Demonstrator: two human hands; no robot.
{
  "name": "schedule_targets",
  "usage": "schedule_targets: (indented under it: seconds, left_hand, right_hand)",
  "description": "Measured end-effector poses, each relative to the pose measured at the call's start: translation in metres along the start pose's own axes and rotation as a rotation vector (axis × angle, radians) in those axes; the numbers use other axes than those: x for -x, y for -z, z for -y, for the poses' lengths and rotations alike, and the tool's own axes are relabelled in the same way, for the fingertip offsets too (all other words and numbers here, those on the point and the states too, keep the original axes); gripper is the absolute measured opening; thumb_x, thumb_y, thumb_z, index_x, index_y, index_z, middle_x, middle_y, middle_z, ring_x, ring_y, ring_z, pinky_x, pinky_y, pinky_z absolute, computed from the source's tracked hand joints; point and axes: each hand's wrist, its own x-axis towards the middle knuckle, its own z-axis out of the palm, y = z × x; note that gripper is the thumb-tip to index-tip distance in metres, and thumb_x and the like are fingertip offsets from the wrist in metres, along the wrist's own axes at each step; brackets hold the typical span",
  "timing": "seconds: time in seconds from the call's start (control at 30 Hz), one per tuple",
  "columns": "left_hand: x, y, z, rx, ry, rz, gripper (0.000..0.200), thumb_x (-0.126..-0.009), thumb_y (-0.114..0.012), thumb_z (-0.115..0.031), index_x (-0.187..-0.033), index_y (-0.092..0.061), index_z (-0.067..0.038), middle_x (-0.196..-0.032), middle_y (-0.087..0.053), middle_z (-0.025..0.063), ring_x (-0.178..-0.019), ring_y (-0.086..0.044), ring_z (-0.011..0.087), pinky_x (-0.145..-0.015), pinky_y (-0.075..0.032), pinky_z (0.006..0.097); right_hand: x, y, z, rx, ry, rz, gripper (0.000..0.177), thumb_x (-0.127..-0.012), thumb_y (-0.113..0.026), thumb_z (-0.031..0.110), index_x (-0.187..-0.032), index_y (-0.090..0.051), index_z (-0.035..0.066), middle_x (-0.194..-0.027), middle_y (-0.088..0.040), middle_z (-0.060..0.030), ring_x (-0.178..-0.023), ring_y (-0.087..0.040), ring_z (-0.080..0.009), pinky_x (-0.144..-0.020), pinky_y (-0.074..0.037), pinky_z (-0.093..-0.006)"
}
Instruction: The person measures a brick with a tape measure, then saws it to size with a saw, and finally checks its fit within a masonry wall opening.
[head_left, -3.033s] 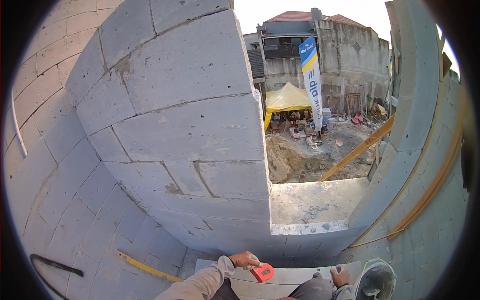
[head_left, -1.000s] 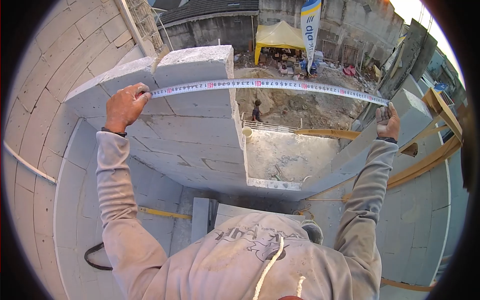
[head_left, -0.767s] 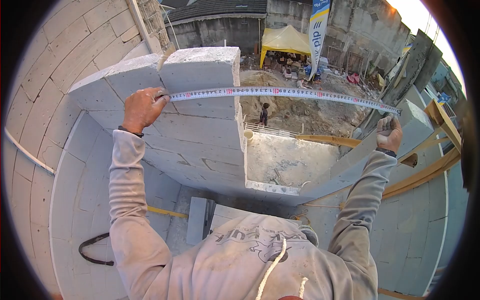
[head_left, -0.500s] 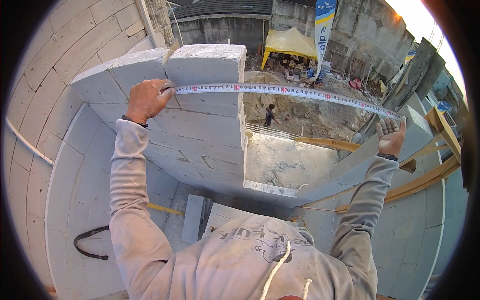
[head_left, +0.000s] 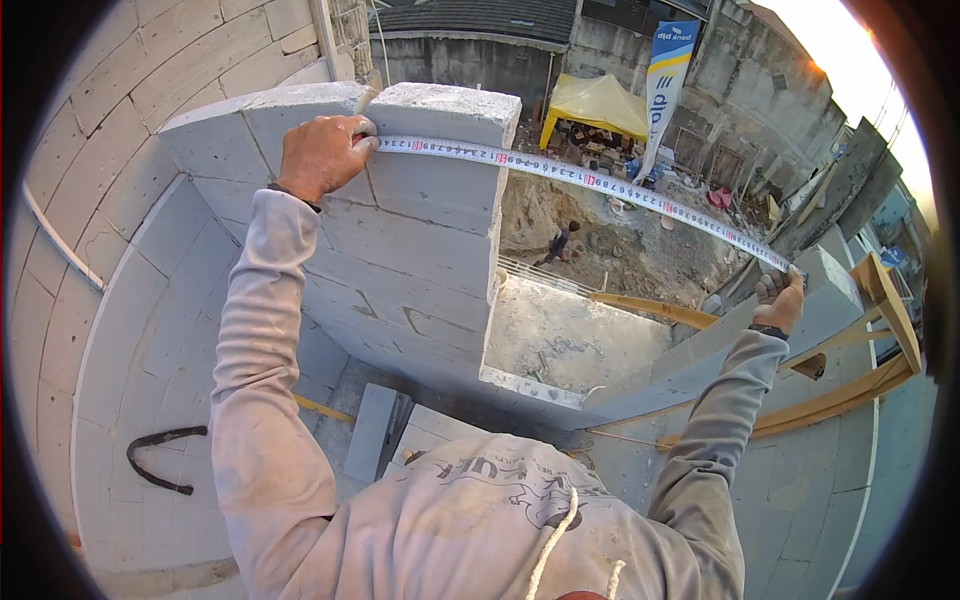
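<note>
My left hand [head_left: 322,156] is closed on the left end of a white measuring tape [head_left: 550,168], against the grey block wall [head_left: 430,220]. The tape stretches across the window-like gap to the right, sagging slightly. At its far end, my right hand [head_left: 779,300] has its fingers curled up at the tape's tip, beside the upper edge of the right-hand block wall [head_left: 826,290]. Below the tape, the gap has a rough pale ledge [head_left: 570,335] at its bottom.
Wooden boards [head_left: 840,390] stand at the right. Loose blocks [head_left: 378,430] lie below the wall, and a black strip [head_left: 165,460] is at the lower left. Beyond the gap, a person [head_left: 560,243] is on the ground near a yellow canopy [head_left: 598,104] and a banner [head_left: 662,95].
The view has tilted and shifted. My right hand's fingers, spread before, are now curled at the tape's end. The person below leans over more.
</note>
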Motion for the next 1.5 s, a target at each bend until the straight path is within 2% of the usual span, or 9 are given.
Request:
schedule_targets:
  seconds: [0.57, 0.77, 0.9, 0.97, 1.03, 1.1, 1.17, 1.33, 1.5]
  left_hand:
    - [0.000, -0.007, -0.003, -0.004, 0.024, -0.046, 0.025, -0.087, -0.062, -0.037, -0.101, -0.072, -0.020, -0.091, -0.071, 0.0063, -0.085, -0.068, 0.0272, -0.073, -0.053, 0.0403]
    - [0.000, -0.012, 0.000, 0.029, 0.021, -0.088, 0.024, -0.087, -0.062, -0.037, -0.101, -0.073, -0.021, -0.092, -0.071, 0.0064, -0.084, -0.068, 0.0270, -0.073, -0.053, 0.0402]
    - [0.000, -0.008, -0.001, 0.042, 0.026, -0.062, 0.024, -0.086, -0.062, -0.037, -0.101, -0.073, -0.021, -0.092, -0.071, 0.0062, -0.084, -0.068, 0.0272, -0.073, -0.053, 0.0401]
    - [-0.001, -0.003, -0.003, 0.022, 0.033, -0.016, 0.024, -0.087, -0.062, -0.037, -0.102, -0.073, -0.021, -0.092, -0.071, 0.0059, -0.084, -0.068, 0.0269, -0.074, -0.053, 0.0396]
    - [-0.004, -0.010, 0.003, 0.017, 0.016, -0.031, 0.026, -0.086, -0.063, -0.038, -0.102, -0.073, -0.021, -0.091, -0.071, 0.0048, -0.084, -0.068, 0.0264, -0.073, -0.053, 0.0389]
    - [-0.005, -0.013, 0.005, 0.015, 0.007, -0.048, 0.027, -0.085, -0.063, -0.040, -0.101, -0.073, -0.021, -0.090, -0.071, 0.0036, -0.083, -0.068, 0.0259, -0.072, -0.053, 0.0382]
    - [-0.004, -0.009, 0.003, 0.023, 0.032, -0.014, 0.026, -0.085, -0.063, -0.040, -0.101, -0.072, -0.021, -0.091, -0.071, 0.0041, -0.084, -0.067, 0.0265, -0.073, -0.053, 0.0388]
    - [-0.005, -0.010, 0.007, 0.044, 0.005, -0.029, 0.025, -0.086, -0.063, -0.037, -0.102, -0.073, -0.022, -0.089, -0.072, 0.0060, -0.084, -0.068, 0.0262, -0.073, -0.053, 0.0393]
    - [-0.006, -0.013, 0.010, 0.067, -0.008, -0.043, 0.023, -0.086, -0.063, -0.034, -0.103, -0.074, -0.023, -0.087, -0.072, 0.0075, -0.081, -0.070, 0.0260, -0.073, -0.054, 0.0390]
  right_hand:
    - [-0.004, 0.007, -0.002, 0.005, 0.003, -0.001, 0.017, -0.091, -0.061, 0.025, -0.088, -0.061, 0.008, -0.070, -0.061, -0.0031, -0.054, -0.057, -0.0135, -0.051, -0.047, -0.0264]
    - [0.022, -0.004, 0.003, 0.088, 0.034, -0.045, 0.022, -0.092, -0.060, 0.027, -0.083, -0.062, 0.008, -0.065, -0.059, -0.0015, -0.051, -0.054, -0.0125, -0.046, -0.043, -0.0241]
    - [0.092, -0.037, -0.003, 0.597, 0.329, 0.163, 0.036, -0.094, -0.060, 0.030, -0.068, -0.061, 0.005, -0.055, -0.050, 0.0010, -0.049, -0.048, -0.0090, -0.044, -0.037, -0.0248]
    - [0.118, -0.057, -0.015, 0.724, 0.518, 0.370, 0.030, -0.092, -0.062, 0.025, -0.072, -0.063, 0.003, -0.060, -0.055, -0.0028, -0.053, -0.051, -0.0108, -0.050, -0.041, -0.0284]
    - [0.164, -0.096, -0.021, 0.733, 0.803, 0.521, 0.022, -0.088, -0.065, 0.019, -0.076, -0.064, 0.001, -0.069, -0.060, -0.0069, -0.058, -0.055, -0.0156, -0.057, -0.044, -0.0314]
    - [0.211, -0.134, -0.019, 0.738, 0.803, 0.693, 0.017, -0.084, -0.068, 0.017, -0.080, -0.065, 0.001, -0.078, -0.061, -0.0096, -0.068, -0.059, -0.0219, -0.063, -0.046, -0.0338]
    - [0.234, -0.167, -0.031, 0.749, 0.985, 0.814, 0.014, -0.083, -0.067, 0.017, -0.082, -0.067, 0.003, -0.080, -0.060, -0.0090, -0.078, -0.060, -0.0256, -0.069, -0.047, -0.0355]
    - [0.262, -0.233, -0.050, 0.798, 1.124, 0.809, 0.017, -0.083, -0.063, 0.020, -0.086, -0.071, 0.005, -0.083, -0.062, -0.0108, -0.092, -0.059, -0.0280, -0.085, -0.043, -0.0399]
    - [0.270, -0.257, -0.047, 1.000, 1.096, 0.778, 0.023, -0.083, -0.060, 0.024, -0.087, -0.071, 0.004, -0.089, -0.065, -0.0138, -0.094, -0.060, -0.0297, -0.088, -0.042, -0.0426]
